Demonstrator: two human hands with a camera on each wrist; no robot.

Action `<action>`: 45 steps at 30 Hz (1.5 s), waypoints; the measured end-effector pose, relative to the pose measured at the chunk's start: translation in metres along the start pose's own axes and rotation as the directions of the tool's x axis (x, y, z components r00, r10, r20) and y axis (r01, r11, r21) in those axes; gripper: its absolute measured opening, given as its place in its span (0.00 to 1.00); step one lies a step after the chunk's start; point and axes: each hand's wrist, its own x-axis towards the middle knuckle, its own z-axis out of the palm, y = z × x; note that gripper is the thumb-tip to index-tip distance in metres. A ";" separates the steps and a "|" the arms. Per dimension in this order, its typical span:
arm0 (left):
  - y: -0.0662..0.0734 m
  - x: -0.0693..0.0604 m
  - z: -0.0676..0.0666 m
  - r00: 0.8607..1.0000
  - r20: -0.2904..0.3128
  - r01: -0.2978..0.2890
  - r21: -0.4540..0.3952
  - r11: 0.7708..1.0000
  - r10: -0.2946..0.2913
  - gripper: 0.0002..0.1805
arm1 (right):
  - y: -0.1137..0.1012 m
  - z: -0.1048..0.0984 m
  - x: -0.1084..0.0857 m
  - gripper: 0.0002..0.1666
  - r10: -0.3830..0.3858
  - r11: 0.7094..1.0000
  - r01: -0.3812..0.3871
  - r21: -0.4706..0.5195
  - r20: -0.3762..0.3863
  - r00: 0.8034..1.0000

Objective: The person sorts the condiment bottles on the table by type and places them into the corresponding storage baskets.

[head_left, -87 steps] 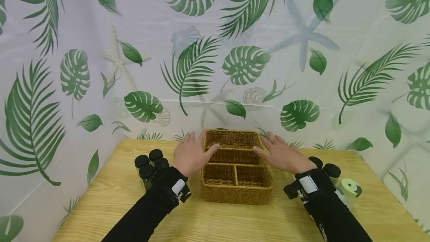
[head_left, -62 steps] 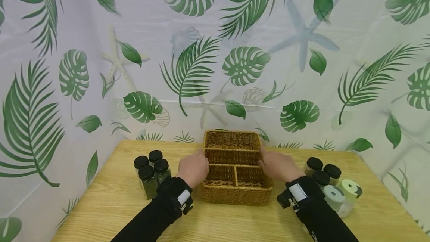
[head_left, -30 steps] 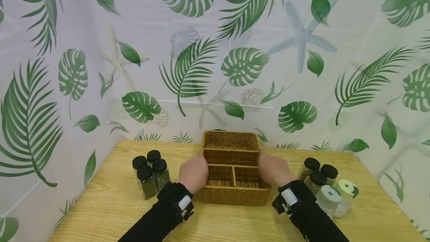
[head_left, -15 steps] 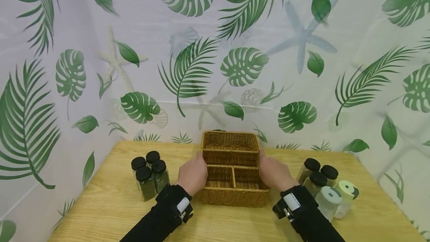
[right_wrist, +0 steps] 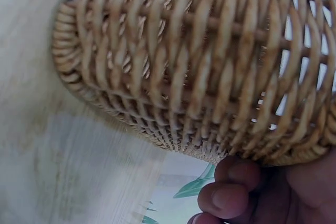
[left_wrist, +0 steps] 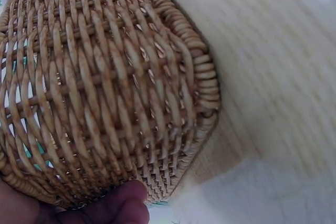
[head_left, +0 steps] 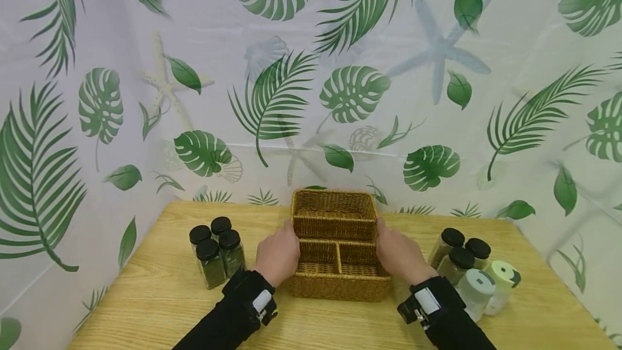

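Note:
A brown wicker basket (head_left: 340,288) stands on the wooden table, split into one wide rear compartment and two smaller front ones. My left hand (head_left: 278,253) grips its left side wall, and my right hand (head_left: 402,253) grips the right one. Up close in the left wrist view, curled fingers (left_wrist: 128,203) lie at the rim of the woven wall (left_wrist: 100,77). The right wrist view has bent fingers (right_wrist: 231,198) against the opposite wall (right_wrist: 194,61), the thumb side partly cut off. In the head view, the fingertips are largely hidden behind the hands.
Several black-capped jars (head_left: 211,263) with dark green contents stand left of the basket. To the right are more black-capped jars (head_left: 454,263), a white-lidded jar (head_left: 477,290) and a yellow-green-lidded jar (head_left: 502,280). A leaf-patterned cloth (head_left: 359,150) hangs behind the table (head_left: 160,296).
Both hands were spread over the basket's sides, then came down and took hold of its side walls. Since then hands and basket have hardly moved; the head view shifts slightly.

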 end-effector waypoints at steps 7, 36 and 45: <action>0.001 -0.010 -0.003 1.000 0.011 -0.014 -0.008 1.000 0.014 0.26 | -0.004 -0.003 -0.013 0.30 -0.005 1.000 0.005 0.007 -0.020 1.000; 0.002 -0.040 -0.014 0.998 0.016 -0.059 -0.055 0.997 0.060 0.25 | -0.020 -0.008 -0.045 0.32 0.010 1.000 -0.009 -0.024 0.013 1.000; 0.003 -0.044 -0.013 0.997 0.055 -0.041 -0.061 0.997 0.044 0.26 | -0.021 -0.006 -0.050 0.32 0.023 0.999 -0.023 -0.026 0.011 1.000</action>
